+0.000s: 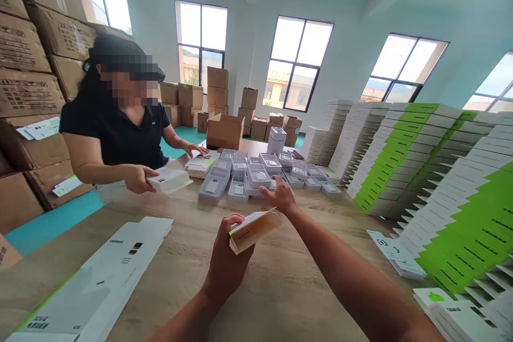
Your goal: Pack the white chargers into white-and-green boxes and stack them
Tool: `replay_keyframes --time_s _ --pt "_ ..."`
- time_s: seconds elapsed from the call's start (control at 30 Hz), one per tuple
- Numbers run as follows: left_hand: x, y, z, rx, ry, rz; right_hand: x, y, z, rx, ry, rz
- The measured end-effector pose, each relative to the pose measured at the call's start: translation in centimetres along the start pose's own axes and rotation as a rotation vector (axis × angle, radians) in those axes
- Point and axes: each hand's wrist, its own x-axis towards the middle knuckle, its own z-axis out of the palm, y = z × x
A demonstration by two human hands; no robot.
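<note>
My L hand (230,256) grips a small carton (254,230) above the wood surface (280,288), fingers wrapped round its end. My R hand (280,196) reaches fwd onto the plastic trays (240,179); can't tell if it's pinching one. Co-worker (116,128) opposite holds a white box (170,180).
</note>
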Motion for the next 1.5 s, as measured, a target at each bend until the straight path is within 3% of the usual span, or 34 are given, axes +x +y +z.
replay_keyframes --time_s 0.13,0.2,0.27,0.37,0.5,0.6,0.7,0.77,0.9,0.97,1.03,1.13,1.2,1.37,1.5 --pt "-0.1 -0.6 0.1 -0.012 0.005 -0.004 5.1 -2.7 3.4 -0.029 -0.023 0.116" --pt "-0.1 -0.7 0.1 -0.031 0.011 -0.01 5.5 -3.8 3.7 -0.03 -0.03 0.132" --pt "0.1 -0.5 -0.1 -0.049 0.027 -0.023 4.0 -4.1 2.8 -0.026 -0.019 0.107" --pt "0.3 0.3 -0.3 -0.077 0.049 0.001 -2.3 -2.4 -0.7 -0.037 -0.011 0.026" --pt "0.4 1.4 -0.6 -0.121 -0.002 0.144 -15.3 2.4 -5.7 -0.094 -0.043 0.048" --pt "0.2 1.9 -0.6 -0.122 -0.06 0.224 -24.5 4.8 -7.5 -0.143 -0.039 0.104" --pt "-0.2 2.3 -0.5 -0.132 -0.106 0.24 -29.6 4.2 -8.5 -0.102 -0.117 0.055" --pt "-0.5 2.5 -0.6 -0.127 -0.14 0.256 -29.9 2.7 -9.7 -0.08 -0.241 -0.022" --pt "-0.7 2.9 -1.1 -0.09 -0.219 0.293 -25.8 0.0 -11.9 -0.138 -0.58 -0.184" --pt "-0.6 3.0 -1.4 -0.068 -0.247 0.314 -23.9 -0.5 -11.8 -0.132 -0.74 -0.267" --pt "-0.3 2.9 -1.6 -0.052 -0.265 0.335 -23.4 -0.6 -10.8 -0.072 -0.79 -0.347" --pt "0.0 2.5 -1.6 -0.033 -0.294 0.355 -25.6 -0.7 -9.5 0.062 -0.675 -0.347" --pt "0.1 2.2 -1.5 -0.018 -0.313 0.359 -28.0 -0.8 -9.8 0.134 -0.587 -0.215" --pt "-0.4 2.2 -1.1 0.024 -0.372 0.343 -32.9 -1.5 -14.9 0.233 -0.429 0.123" --pt "-0.9 2.7 -0.5 0.048 -0.42 0.335 -33.4 -2.6 -17.8 0.212 -0.193 0.253"
